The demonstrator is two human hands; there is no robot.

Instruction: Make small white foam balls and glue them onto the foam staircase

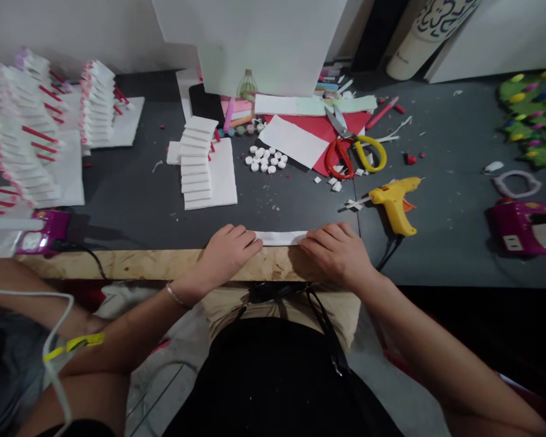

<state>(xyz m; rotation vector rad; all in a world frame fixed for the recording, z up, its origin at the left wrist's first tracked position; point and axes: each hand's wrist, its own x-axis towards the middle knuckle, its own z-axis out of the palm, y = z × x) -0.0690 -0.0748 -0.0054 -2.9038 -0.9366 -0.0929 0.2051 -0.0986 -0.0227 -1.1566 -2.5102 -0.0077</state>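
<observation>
A narrow white strip (281,238), perhaps foam or folded paper, lies level along the table's front edge. My left hand (231,247) has its fingers curled over the strip's left end. At the other end, the curled fingers of my right hand (335,247) press on it. Both thumbs are mostly hidden. Beyond the strip are small white discs (264,160) in a loose pile. Left of them, a stepped stack of white foam pieces (197,164) rests on a white board (225,182).
A yellow glue gun (395,203) lies right of my right hand, its cord over the edge. Scissors (341,142) rest on red sheet (295,127) and scraps. Similar stepped models (97,103) stand at left. Magenta power strips (519,224) sit at both sides. Another person's arm (40,297) is at left.
</observation>
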